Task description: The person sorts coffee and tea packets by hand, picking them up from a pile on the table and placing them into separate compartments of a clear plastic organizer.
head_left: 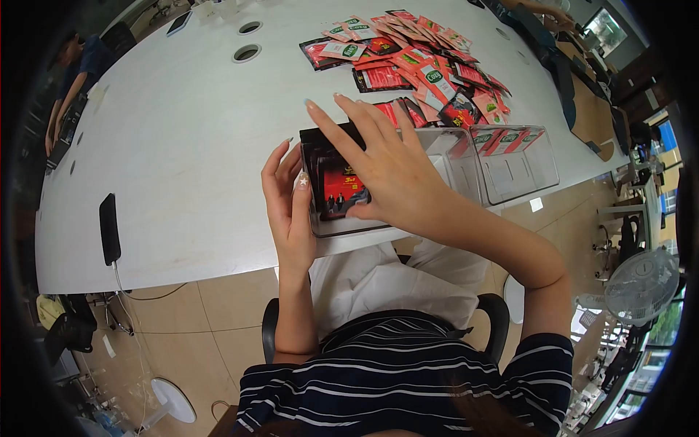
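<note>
The step in hand looks like settling black-and-red packets (336, 191) into the left end of a clear plastic container (353, 231), which sits at the near edge of the white desk (196, 167). The left hand (288, 218) is cupped at the container's left wall, apparently steadying it, though I can't tell whether the fingers truly clasp it. The right hand (397, 175) arches over the container with its fingers spread wide and its thumb low by the packets' right side; whether the thumb presses on them is hard to tell. Beside the container's right end is another clear compartment (524, 197), with red packets (510, 140) along its far wall; I can't tell if it is a separate box. A loose pile of sachets (437, 76) lies beyond, towards the far edge. As I judge it, the next move calls for the left hand to keep the wall steady while the right thumb squares the packets' edges, then for the right hand to lift straight up, so that no fingertip catches a packet and tips it out of line
</note>
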